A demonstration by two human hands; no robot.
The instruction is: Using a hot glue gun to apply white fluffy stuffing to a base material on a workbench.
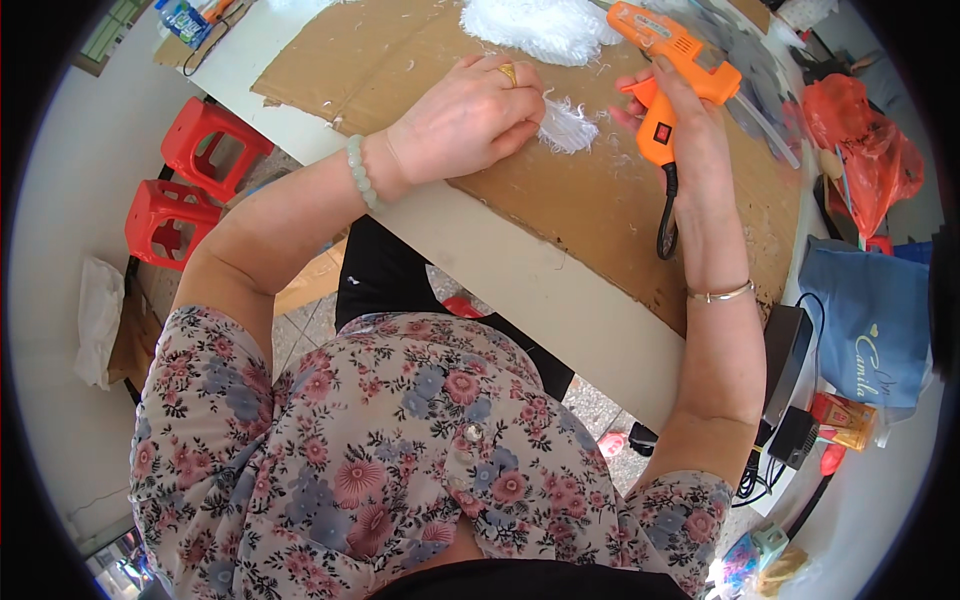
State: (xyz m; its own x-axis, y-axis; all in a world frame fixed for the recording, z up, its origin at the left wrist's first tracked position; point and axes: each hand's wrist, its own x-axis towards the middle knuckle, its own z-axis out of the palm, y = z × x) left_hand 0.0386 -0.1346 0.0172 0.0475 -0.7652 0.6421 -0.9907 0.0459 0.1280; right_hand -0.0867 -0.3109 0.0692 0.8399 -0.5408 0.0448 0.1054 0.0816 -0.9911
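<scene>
In my right hand [690,125] is an orange hot glue gun [665,85], its nozzle pointing up and to the left. A clear glue stick [765,130] sticks out of its back, and a black cord hangs from the handle. My left hand [475,115] is closed around one end of a small tuft of white fringe [568,127], whose loose strands spread toward the glue gun. The fingertips holding it are partly hidden. Beyond both hands lies a larger heap of white fluffy fringe [545,28]. Nozzle and tuft are apart.
A brown cardboard sheet [350,60] with stray white threads covers much of the white table [520,250]. Red stools [205,150] stand at the left. On the right are a blue bag [865,320], a red plastic bag [860,140] and a black box with cables.
</scene>
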